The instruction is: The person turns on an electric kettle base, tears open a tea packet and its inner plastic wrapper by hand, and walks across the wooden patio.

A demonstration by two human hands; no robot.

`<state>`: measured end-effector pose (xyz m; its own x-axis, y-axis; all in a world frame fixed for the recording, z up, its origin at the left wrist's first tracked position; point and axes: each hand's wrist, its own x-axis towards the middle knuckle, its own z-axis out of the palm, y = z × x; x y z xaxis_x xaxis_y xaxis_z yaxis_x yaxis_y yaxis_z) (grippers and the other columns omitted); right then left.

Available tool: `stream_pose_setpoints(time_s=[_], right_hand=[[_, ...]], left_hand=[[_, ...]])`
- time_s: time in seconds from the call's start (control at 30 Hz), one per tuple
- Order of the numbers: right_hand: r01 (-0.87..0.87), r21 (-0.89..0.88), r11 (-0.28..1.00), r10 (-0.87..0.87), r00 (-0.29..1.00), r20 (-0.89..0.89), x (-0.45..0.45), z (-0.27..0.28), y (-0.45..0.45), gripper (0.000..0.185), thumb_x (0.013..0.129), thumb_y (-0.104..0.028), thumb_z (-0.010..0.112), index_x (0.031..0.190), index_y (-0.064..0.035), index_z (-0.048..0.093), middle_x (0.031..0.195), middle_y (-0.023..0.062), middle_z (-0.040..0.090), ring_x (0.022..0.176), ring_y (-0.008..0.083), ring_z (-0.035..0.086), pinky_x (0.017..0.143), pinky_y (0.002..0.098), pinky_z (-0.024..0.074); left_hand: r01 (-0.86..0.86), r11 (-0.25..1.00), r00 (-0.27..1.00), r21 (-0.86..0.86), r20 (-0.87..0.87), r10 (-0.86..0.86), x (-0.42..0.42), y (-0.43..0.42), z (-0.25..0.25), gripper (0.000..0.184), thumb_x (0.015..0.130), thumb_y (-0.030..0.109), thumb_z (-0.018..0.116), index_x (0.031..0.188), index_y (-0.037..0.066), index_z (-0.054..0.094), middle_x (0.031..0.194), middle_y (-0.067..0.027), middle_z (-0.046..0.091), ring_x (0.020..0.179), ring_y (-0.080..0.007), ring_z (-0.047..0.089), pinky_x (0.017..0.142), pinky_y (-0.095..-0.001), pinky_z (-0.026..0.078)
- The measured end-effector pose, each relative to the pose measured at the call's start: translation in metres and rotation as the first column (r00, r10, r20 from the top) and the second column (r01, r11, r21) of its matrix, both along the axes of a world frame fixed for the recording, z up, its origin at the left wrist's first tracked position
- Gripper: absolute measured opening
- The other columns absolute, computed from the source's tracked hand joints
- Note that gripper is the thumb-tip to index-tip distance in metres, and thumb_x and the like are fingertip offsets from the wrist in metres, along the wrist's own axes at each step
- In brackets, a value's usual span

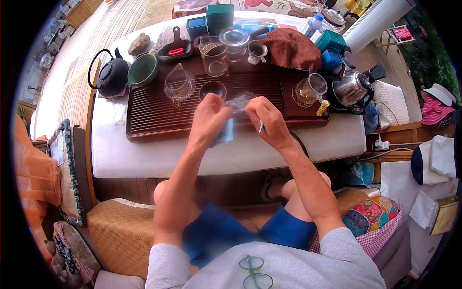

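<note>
Both my hands are raised over the front edge of the slatted brown tea tray [159,108]. My left hand [210,119] has its fingers closed, with a light blue piece [225,132] hanging beside it. My right hand [268,120] is pinched, and a small bit of light blue shows under its fingers. Between the two hands stretches crinkled clear plastic [239,102], blurred in places. Just behind my left hand sits a small dark cup [212,89]. A clear glass pitcher [179,85] stands on the tray to the left of the cup.
On the left are a black kettle [113,74] and a green bowl [143,70]. Glass vessels [213,57] and a brown cloth [293,48] stand at the back. To the right are a glass cup of tea [309,89] and a steel kettle [351,88].
</note>
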<state>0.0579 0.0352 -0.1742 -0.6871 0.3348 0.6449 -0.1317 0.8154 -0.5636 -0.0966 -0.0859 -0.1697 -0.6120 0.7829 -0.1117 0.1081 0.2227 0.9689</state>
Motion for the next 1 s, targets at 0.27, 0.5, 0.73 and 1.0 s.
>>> stream_pose_setpoints(time_s=[0.27,0.5,0.73,1.0], right_hand=[[-0.038,0.035,0.999,0.039,0.999,-0.026,0.001,0.001,-0.004,0.011,0.090,-0.002,0.067,0.097,-0.0019,0.059,0.094,0.0135,0.062,0.083,0.0332,0.062,0.070,0.0402,0.0523],[0.045,-0.106,0.993,-0.047,0.999,-0.016,0.000,-0.003,-0.006,0.024,0.096,-0.024,0.067,0.099,-0.0020,0.059,0.092,0.0106,0.063,0.081,0.0266,0.064,0.070,0.0350,0.0524],[0.081,-0.986,0.143,0.125,0.987,0.099,0.004,-0.018,0.001,0.059,0.107,-0.053,0.032,0.104,-0.0009,0.060,0.087,0.0066,0.064,0.077,0.0135,0.062,0.066,0.0280,0.0543],[0.170,-0.979,-0.113,0.272,0.953,0.135,0.002,0.008,-0.010,0.054,0.104,-0.059,0.037,0.105,-0.0104,0.061,0.084,0.0009,0.065,0.064,0.0062,0.052,0.049,0.0217,0.0346]], left_hand=[[0.091,0.995,0.954,-0.029,0.288,-0.079,-0.002,-0.003,0.013,0.029,0.101,0.024,0.050,0.093,0.000,0.065,0.068,-0.0099,0.070,0.055,-0.0064,0.055,0.049,-0.0206,0.041],[0.062,0.995,0.982,0.075,0.176,-0.075,-0.001,-0.003,0.012,0.030,0.103,0.022,0.054,0.099,-0.004,0.069,0.076,-0.0081,0.071,0.059,-0.0072,0.061,0.052,-0.0198,0.046],[0.228,0.969,0.973,0.097,-0.068,-0.222,0.006,-0.006,0.007,0.021,0.101,0.010,0.056,0.107,-0.006,0.068,0.086,-0.0065,0.071,0.075,-0.0092,0.068,0.066,-0.0228,0.056],[0.235,0.968,0.960,0.092,-0.175,-0.216,0.012,-0.004,0.010,0.018,0.094,-0.001,0.058,0.107,-0.006,0.069,0.079,-0.0064,0.072,0.072,-0.0086,0.068,0.065,-0.0230,0.056]])
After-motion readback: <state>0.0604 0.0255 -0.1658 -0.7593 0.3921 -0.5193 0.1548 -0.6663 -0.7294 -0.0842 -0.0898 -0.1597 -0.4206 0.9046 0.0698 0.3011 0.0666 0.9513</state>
